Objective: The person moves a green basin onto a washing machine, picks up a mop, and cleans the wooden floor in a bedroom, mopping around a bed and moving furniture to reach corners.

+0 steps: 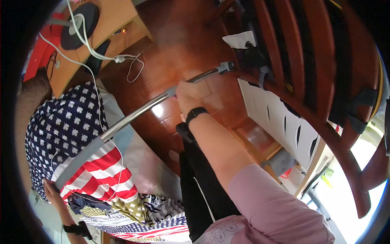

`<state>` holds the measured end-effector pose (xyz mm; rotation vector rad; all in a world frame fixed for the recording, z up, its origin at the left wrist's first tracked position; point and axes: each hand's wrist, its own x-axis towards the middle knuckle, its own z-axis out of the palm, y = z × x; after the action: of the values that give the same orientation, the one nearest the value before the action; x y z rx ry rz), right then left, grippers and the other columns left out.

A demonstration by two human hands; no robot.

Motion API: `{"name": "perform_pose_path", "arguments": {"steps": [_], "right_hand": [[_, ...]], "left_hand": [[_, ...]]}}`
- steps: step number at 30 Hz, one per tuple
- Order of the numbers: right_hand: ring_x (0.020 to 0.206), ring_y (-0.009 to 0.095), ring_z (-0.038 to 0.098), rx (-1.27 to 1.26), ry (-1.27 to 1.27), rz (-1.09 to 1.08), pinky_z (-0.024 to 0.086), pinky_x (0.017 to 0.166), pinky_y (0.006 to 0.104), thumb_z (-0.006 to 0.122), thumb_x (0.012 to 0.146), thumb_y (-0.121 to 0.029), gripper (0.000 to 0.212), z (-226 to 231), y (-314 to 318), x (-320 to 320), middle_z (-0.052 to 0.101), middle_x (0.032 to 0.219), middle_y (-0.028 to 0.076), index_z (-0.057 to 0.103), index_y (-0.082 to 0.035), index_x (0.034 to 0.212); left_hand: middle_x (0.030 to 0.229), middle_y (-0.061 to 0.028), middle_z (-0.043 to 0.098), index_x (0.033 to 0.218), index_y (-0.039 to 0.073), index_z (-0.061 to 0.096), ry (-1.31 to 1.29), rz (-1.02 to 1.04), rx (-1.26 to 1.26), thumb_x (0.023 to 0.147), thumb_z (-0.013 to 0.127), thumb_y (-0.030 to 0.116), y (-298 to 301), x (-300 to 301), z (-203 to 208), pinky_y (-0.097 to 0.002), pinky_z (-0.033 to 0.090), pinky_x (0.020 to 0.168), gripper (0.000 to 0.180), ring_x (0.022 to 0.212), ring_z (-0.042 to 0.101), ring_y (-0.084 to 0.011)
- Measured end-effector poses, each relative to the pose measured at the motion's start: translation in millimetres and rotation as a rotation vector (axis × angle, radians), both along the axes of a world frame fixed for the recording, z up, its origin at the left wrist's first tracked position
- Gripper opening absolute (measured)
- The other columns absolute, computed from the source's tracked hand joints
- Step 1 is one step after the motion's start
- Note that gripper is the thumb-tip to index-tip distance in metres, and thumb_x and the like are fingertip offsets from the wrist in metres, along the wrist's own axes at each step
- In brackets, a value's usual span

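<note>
Right hand and left hand both clenched around long metal vacuum tube.

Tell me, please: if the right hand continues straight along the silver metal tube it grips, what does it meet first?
The right hand points along the silver metal tube toward the grey plastic joint at its end. That joint likely comes first, then the dark wooden chair just beyond, though depth is unclear.

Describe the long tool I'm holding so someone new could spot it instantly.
Start at the red-brown wooden floor. A long silver metal tube slants across it, gripped by the right hand midway and the left hand at its grey end. Nothing else nearby is straight and shiny.
</note>
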<state>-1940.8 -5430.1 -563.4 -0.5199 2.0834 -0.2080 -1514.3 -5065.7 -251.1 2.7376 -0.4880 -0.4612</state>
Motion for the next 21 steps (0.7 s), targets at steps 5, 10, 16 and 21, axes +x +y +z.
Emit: {"name": "perform_pose_path", "arguments": {"steps": [5, 10, 16, 21], "right_hand": [[0.075, 0.038, 0.060, -0.193, -0.004, 0.071, 0.046, 0.063, 0.0409, 0.054, 0.075, -0.020, 0.035, 18.5, 49.9, -19.8, 0.057, 0.078, 0.029, 0.046, 0.012, 0.089], [0.077, 0.039, 0.058, -0.043, -0.084, 0.153, 0.045, 0.067, 0.0401, 0.053, 0.075, -0.020, 0.036, 77.1, 118.9, 21.2, 0.056, 0.080, 0.030, 0.042, 0.011, 0.089], [0.078, 0.043, 0.055, -0.084, -0.222, 0.416, 0.043, 0.070, 0.0449, 0.051, 0.075, -0.016, 0.035, 141.8, 222.9, 30.7, 0.054, 0.079, 0.031, 0.034, 0.010, 0.092], [0.089, 0.039, 0.055, 0.145, -0.074, 0.804, 0.044, 0.070, 0.0450, 0.051, 0.078, -0.017, 0.039, 160.6, 313.3, 9.4, 0.053, 0.092, 0.031, 0.031, 0.008, 0.100]], "left_hand": [[0.063, -0.0020, 0.041, 0.070, 0.003, 0.047, -0.037, 0.002, 0.034, 0.092, 0.037, 0.033, 32.8, -96.3, 18.0, -0.0274, 0.029, 0.050, 0.039, 0.058, 0.035, -0.0117], [0.062, -0.0022, 0.037, 0.067, 0.002, 0.045, -0.165, 0.389, -0.086, 0.093, 0.036, 0.034, 137.9, -121.9, 85.4, -0.0278, 0.030, 0.053, 0.042, 0.058, 0.033, -0.0116], [0.064, -0.0099, 0.047, 0.088, -0.004, 0.059, -0.245, 0.297, 0.301, 0.087, 0.047, 0.026, 221.8, -235.6, 203.0, -0.0303, 0.033, 0.044, 0.032, 0.053, 0.039, -0.0168], [0.063, -0.0025, 0.045, 0.069, 0.005, 0.051, 0.008, 0.702, 0.151, 0.086, 0.052, 0.030, 280.3, -370.9, 277.9, -0.0286, 0.035, 0.049, 0.031, 0.056, 0.041, -0.0140]]}}
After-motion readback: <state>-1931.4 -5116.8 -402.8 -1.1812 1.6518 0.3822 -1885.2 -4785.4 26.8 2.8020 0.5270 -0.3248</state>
